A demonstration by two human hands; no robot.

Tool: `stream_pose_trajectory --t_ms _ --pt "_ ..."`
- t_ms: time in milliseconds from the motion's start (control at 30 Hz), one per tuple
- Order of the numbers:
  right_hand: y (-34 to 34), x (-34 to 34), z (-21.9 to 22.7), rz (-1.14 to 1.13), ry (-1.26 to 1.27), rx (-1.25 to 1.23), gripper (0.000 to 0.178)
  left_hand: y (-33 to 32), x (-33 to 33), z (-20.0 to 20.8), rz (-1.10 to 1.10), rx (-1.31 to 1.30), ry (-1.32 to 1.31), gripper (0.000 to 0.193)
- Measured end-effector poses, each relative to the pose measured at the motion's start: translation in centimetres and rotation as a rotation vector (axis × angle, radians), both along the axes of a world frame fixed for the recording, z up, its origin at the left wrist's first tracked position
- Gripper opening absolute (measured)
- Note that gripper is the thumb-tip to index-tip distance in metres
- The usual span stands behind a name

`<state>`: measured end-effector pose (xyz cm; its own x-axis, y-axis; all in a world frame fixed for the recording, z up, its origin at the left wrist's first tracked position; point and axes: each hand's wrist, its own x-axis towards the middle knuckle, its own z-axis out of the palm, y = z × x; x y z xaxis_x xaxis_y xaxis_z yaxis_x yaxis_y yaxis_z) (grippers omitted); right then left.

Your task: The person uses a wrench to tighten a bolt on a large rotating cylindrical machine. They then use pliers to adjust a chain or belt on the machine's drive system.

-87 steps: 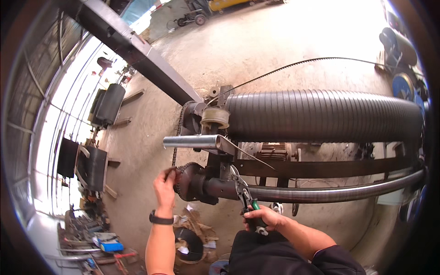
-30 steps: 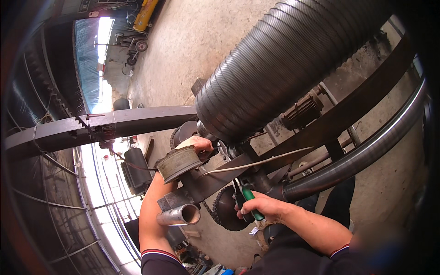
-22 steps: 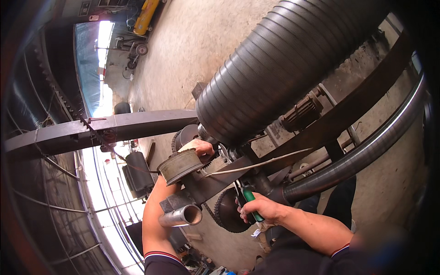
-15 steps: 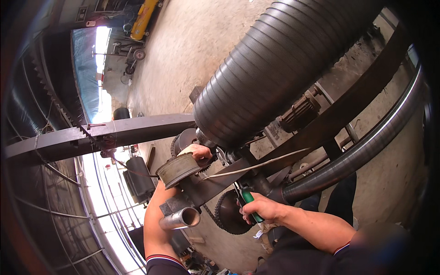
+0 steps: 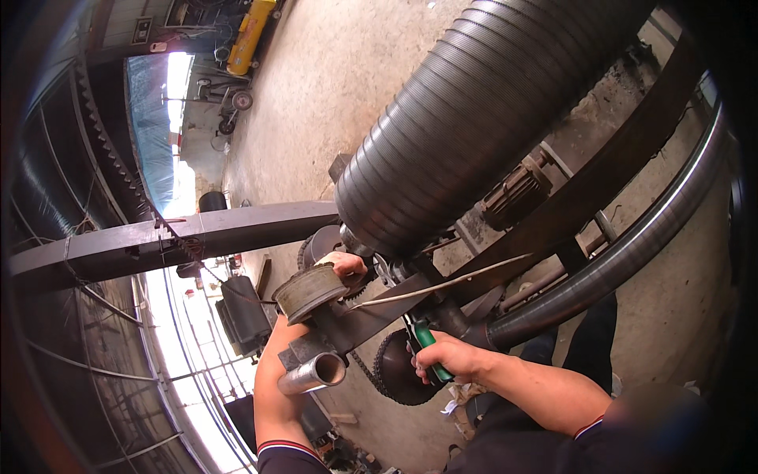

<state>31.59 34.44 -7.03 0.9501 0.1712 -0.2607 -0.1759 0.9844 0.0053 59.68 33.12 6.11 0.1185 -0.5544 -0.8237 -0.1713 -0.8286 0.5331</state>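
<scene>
My right hand (image 5: 450, 357) is wrapped round the green grip of what look like pliers (image 5: 426, 338). Their metal end points up toward the machine joint below the large ribbed metal drum (image 5: 458, 126). My left hand (image 5: 346, 265) reaches behind a grey flanged wheel (image 5: 312, 294), its fingers curled near the drum's shaft end; whatever they hold is hidden. A thin pale rod (image 5: 442, 283) lies slanting across the flat steel bar between my hands. Under the wheel, an open-ended metal pipe (image 5: 312, 374) sticks out. A chain-wrapped sprocket (image 5: 400, 367) sits just left of my right hand.
A long steel beam (image 5: 213, 227) runs left from the drum's end. On the right, a curved steel pipe (image 5: 632, 276) and a dark motor (image 5: 517, 193) flank the frame. A yellow machine (image 5: 251, 35) and a wheeled cart (image 5: 237, 101) stand far back on the concrete floor.
The view has shifted slightly, so the scene sits a little lower and to the right. Both hands keep almost the same places on the machine, and the right still grips the pliers.
</scene>
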Motion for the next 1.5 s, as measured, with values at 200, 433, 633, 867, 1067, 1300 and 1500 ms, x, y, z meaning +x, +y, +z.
stream_pose_trajectory --t_ms 200,433,633,867,1067,1300,1500 --pt "-0.2 -0.1 0.1 -0.029 0.007 -0.039 0.017 0.0 -0.1 0.3 0.036 0.013 0.001 0.026" --pt "-0.2 -1.6 0.7 0.096 -0.046 -0.176 0.021 -0.5 0.0 0.3 0.053 0.016 0.014 0.027" --pt "-2.1 -13.0 0.7 0.527 -0.016 -1.153 0.064 -1.8 1.2 -2.4 0.030 0.076 0.026 0.028" --pt "1.0 -27.5 -9.7 0.367 0.051 -1.838 0.063 -2.7 -3.4 -1.2 0.101 -0.121 -0.029 0.025" --pt "4.7 -23.0 -21.8 0.032 0.069 -2.039 0.067 -2.0 0.9 -0.9 0.118 -0.066 -0.028 0.025" --pt "8.0 -18.2 -25.6 -0.186 0.034 -2.135 0.052 -2.3 1.0 -1.8 0.153 -0.005 -0.059 0.024" --pt "11.8 -15.9 -27.8 0.104 0.059 -2.296 0.057 -2.8 0.3 -2.5 0.163 0.033 -0.059 0.023"
